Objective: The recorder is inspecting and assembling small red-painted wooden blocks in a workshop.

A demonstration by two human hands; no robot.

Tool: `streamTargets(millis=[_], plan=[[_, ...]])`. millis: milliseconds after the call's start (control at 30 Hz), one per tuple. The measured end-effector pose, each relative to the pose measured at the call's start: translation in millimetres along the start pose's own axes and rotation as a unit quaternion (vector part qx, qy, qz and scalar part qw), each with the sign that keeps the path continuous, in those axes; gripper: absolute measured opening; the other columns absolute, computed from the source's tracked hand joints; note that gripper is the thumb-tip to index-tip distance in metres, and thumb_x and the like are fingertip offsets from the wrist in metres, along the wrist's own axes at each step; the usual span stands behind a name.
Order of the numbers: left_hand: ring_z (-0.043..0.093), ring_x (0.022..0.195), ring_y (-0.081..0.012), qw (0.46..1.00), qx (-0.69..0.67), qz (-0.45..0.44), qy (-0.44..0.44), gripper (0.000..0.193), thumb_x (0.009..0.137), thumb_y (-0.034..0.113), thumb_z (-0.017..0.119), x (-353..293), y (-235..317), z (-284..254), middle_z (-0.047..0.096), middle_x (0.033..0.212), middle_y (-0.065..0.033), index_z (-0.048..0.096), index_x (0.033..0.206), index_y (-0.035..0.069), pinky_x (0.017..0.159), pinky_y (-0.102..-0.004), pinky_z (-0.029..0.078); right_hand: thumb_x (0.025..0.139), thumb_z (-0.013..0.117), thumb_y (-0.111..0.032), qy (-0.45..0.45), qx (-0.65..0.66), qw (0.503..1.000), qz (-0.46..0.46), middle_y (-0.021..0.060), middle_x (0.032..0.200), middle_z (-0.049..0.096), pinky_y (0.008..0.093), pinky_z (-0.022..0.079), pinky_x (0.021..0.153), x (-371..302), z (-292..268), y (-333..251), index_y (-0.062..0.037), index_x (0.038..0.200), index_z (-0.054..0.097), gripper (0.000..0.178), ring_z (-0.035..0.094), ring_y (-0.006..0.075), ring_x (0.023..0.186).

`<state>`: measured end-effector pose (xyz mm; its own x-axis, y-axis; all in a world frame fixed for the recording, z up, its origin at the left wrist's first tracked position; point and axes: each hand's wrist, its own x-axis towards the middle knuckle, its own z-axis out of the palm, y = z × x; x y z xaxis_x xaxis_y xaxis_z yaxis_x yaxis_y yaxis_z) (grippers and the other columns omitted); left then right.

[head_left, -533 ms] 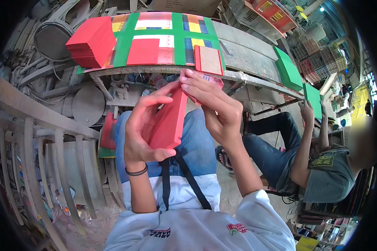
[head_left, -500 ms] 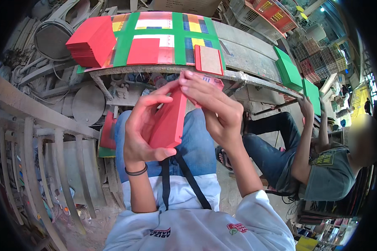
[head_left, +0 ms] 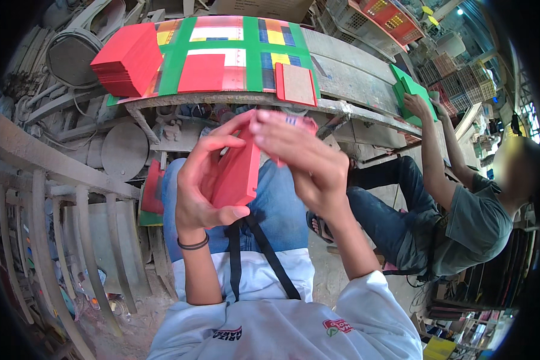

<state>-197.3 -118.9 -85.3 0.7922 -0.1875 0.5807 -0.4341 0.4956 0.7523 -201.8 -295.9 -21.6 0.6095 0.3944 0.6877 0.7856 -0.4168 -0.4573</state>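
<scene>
My left hand (head_left: pixel 193 180) grips a flat red board (head_left: pixel 239 174) on edge above my lap, thumb at its lower end and fingers round its upper part. A small notch shows near the board's lower right corner. Over the upper end lies my right hand (head_left: pixel 309 159), its fingers pressed together and somewhat blurred. Between that hand and the board is a folded pinkish-red sheet (head_left: pixel 306 125) with dark print, sandpaper by its look. The sheet's contact with the board is mostly hidden by my fingers.
Ahead, a bench (head_left: pixel 354 78) carries a red board stack (head_left: pixel 126 63), a flat red board (head_left: pixel 201 72) and a red-edged tan block (head_left: pixel 297 84). At right, a co-worker's hands (head_left: pixel 420 107) touch green boards (head_left: pixel 405 90). A slatted wooden railing (head_left: pixel 60 162) stands left.
My right hand has shifted slightly down along the board's upper end, and its fingers are more blurred. The co-worker's hands have moved up and left onto the green boards.
</scene>
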Motion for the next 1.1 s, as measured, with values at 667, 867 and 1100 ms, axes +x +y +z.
streamTargets(millis=[667,867,1100], plan=[[0.043,0.128,-0.0323,1.000,0.013,-0.016,0.006,0.072,0.059,0.032,0.084,0.7,-7.8,-0.5,0.041,0.138,-0.0281,0.053,0.115,-0.001,0.106,-0.0404,0.033,0.071,0.056,0.012,-0.005,0.013,1.000,0.019,0.0167,0.109,0.066,0.0386,0.049,0.095,-2.4,3.2,18.7,0.0028,0.102,0.067,0.034,0.062,0.0315,0.109],[0.041,0.130,-0.0310,0.999,-0.035,-0.019,0.009,0.071,0.058,0.031,0.083,4.0,-6.6,2.2,0.041,0.140,-0.0245,0.054,0.114,-0.001,0.107,-0.0407,0.032,0.071,0.053,0.015,-0.018,0.020,1.000,-0.013,0.0155,0.112,0.066,0.0366,0.049,0.093,-2.6,-2.9,-8.9,0.0021,0.102,0.067,0.037,0.061,0.0297,0.111],[0.041,0.129,-0.0320,0.993,0.112,0.009,-0.019,0.070,0.060,0.036,0.078,3.0,-4.8,-1.7,0.041,0.140,-0.0196,0.056,0.118,0.005,0.106,-0.0413,0.032,0.084,0.049,0.012,0.065,-0.051,0.983,0.164,0.0157,0.116,0.065,0.0335,0.043,0.098,-38.4,26.0,104.9,-0.0003,0.112,0.064,0.034,0.059,0.0259,0.116]])
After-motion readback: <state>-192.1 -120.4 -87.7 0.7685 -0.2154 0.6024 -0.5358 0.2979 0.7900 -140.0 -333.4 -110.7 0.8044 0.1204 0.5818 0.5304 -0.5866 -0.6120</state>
